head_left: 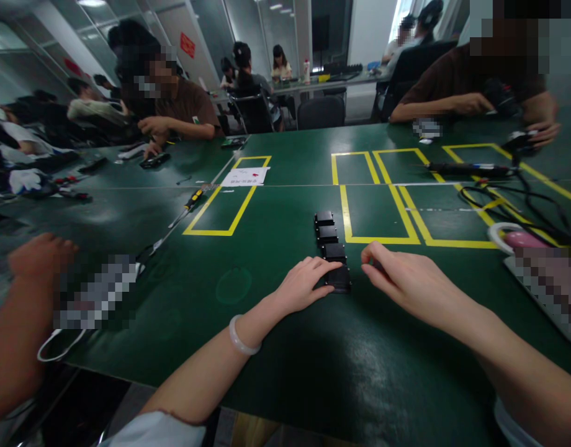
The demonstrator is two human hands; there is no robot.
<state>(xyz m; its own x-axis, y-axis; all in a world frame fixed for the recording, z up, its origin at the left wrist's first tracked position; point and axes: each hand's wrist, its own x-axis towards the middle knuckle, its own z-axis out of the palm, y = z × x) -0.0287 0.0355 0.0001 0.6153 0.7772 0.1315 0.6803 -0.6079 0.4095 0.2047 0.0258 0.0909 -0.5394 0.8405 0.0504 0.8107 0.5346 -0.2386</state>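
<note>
Several small black box-shaped parts [334, 251] stand in a row that runs away from me on the green table [267, 372]. My left hand [305, 282], with a pale bangle on its wrist, has its thumb and fingers around the nearest black part [341, 278], which rests on the table. To the right of the row, a short gap away from it, my right hand [397, 270] is closed in a pinch just above the table. Whatever its fingertips hold, if anything, is too small or hidden to make out.
Yellow tape outlines [383, 240] mark the table. A black pen-like tool [472, 169] with a cable lies at the right. A yellow-black screwdriver [195, 197] and a paper label [245, 177] lie left of centre. A neighbour's arm [15, 329] reaches in at left; other people sit opposite.
</note>
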